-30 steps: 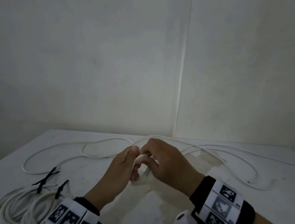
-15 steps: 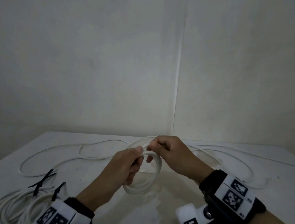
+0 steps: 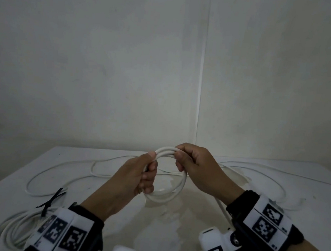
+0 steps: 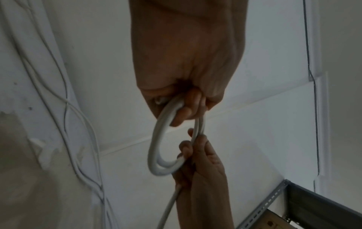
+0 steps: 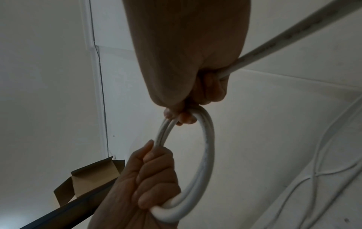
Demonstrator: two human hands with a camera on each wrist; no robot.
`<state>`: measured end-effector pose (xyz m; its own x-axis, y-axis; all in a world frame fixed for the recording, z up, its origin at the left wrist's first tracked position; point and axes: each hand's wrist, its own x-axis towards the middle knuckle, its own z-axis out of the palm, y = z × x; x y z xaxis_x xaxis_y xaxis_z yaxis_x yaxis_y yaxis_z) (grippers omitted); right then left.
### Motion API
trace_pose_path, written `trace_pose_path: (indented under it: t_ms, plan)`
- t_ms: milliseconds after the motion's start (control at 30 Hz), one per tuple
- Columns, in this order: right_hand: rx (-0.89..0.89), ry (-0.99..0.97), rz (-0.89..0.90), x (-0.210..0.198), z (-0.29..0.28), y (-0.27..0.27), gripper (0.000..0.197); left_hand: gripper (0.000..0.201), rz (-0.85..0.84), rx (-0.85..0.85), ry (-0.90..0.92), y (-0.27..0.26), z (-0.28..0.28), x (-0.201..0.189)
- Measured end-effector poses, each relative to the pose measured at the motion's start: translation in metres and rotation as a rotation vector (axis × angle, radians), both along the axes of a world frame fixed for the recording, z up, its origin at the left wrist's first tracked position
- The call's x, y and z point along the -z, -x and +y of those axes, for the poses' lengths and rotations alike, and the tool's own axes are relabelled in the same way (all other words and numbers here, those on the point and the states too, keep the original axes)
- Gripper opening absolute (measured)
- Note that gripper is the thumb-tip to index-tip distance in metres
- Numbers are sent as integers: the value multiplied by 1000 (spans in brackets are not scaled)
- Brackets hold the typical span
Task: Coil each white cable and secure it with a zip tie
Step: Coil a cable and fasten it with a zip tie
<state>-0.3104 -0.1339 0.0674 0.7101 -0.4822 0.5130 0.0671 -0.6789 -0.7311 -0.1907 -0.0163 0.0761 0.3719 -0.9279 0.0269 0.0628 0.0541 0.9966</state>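
Note:
A small coil of white cable (image 3: pixel 176 192) hangs in the air above the table, a couple of loops wide. My left hand (image 3: pixel 146 175) grips its left side, fingers curled round the loops (image 5: pixel 205 155). My right hand (image 3: pixel 185 159) pinches the coil's top between thumb and fingers. From the right hand the cable's free length (image 3: pixel 221 206) runs back under the wrist (image 5: pixel 293 31). In the left wrist view the coil (image 4: pixel 156 148) spans between both hands. More loose white cable (image 3: pixel 60 174) trails over the table behind.
A coiled white cable bundle (image 3: pixel 11 226) with black zip ties (image 3: pixel 51 201) lies at the table's front left corner. The white table (image 3: pixel 171 236) meets a plain wall behind. A cardboard box (image 5: pixel 90 179) and a metal shelf frame (image 4: pixel 293 206) show in the wrist views.
Both hands have risen from the table with the cable. The right hand has laid another loop onto the coil, which now hangs as an open ring between the hands.

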Motion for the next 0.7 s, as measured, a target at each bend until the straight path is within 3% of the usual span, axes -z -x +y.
trace_pose_path:
  t_ms: [567,700]
  plan:
    - [151,-92,-145,-16,-8,4,22,42,56,67,14,18,2,1]
    - [17,-197,-15,-21,1,11,21,42,113,-24,74,14,2,1]
